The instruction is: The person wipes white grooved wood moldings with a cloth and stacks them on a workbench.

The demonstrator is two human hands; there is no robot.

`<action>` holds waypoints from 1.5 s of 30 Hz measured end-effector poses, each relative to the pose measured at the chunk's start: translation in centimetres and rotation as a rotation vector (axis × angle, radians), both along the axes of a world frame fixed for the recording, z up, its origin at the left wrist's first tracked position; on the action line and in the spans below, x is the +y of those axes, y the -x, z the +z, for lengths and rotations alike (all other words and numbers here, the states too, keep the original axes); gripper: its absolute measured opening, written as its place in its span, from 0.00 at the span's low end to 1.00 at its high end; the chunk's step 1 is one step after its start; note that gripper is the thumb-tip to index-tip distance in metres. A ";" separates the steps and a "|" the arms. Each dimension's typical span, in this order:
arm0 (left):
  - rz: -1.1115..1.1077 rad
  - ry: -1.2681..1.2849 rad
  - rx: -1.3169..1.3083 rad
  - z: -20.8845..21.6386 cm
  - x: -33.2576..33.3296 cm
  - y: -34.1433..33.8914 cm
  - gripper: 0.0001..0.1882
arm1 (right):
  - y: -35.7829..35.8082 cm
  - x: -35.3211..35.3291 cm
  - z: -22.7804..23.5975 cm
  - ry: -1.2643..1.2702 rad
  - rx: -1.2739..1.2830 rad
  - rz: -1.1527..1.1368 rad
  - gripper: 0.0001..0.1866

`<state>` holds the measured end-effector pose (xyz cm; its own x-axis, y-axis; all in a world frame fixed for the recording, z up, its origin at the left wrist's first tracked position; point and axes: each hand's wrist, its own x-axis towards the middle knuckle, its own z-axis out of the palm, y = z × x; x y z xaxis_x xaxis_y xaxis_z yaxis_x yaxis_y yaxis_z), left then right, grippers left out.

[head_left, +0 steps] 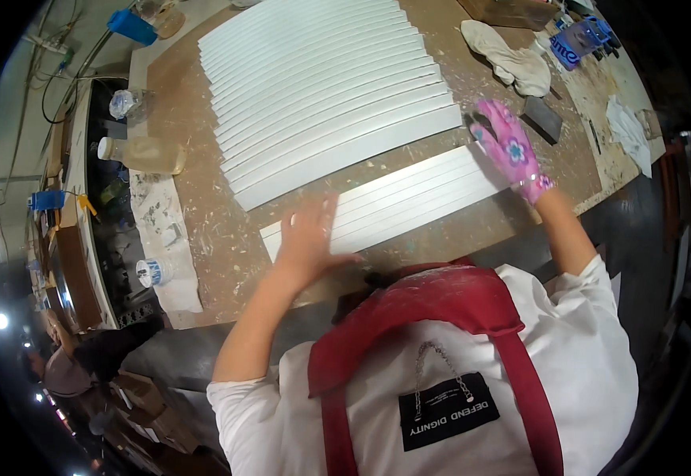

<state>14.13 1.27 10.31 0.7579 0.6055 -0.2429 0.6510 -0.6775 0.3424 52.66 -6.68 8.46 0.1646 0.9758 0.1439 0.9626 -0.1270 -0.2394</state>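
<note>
Several narrow white strips (409, 198) lie side by side in a slanted row on the worktable, close in front of me. My bare left hand (307, 242) rests over their left end, fingers stretched and thumb spread. At the right end is my right hand (512, 151) in a pink flowered glove, its fingers extended and thumb apart, with the palm side partly hidden. Just beyond lies a larger fanned stack of white strips (329, 95), overlapping like steps. A dark grey block (541, 119) sits right of the gloved hand.
On the right are a crumpled whitish cloth (508, 59), a blue-purple bottle (579, 41) and a white paper (629, 131). Along the left edge stand a bottle of yellowish liquid (147, 155) and a small white container (153, 273). Another person (71, 369) is at far left.
</note>
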 end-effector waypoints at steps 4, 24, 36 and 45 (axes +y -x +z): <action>-0.069 -0.059 0.067 0.1 -0.6 -1.7 0.60 | 0.1 -4.5 -2.4 0.120 -0.002 -0.016 0.32; -0.287 -1.072 -0.075 4.3 -1.5 0.2 0.32 | 8.1 9.4 6.7 1.306 0.970 0.583 0.42; 0.109 -0.343 -0.006 0.0 -1.1 1.8 0.47 | 11.7 6.6 1.4 0.199 -0.123 0.844 0.47; 0.190 -0.390 -0.217 -3.2 1.1 5.6 0.43 | 8.5 3.8 1.8 0.013 0.039 0.532 0.35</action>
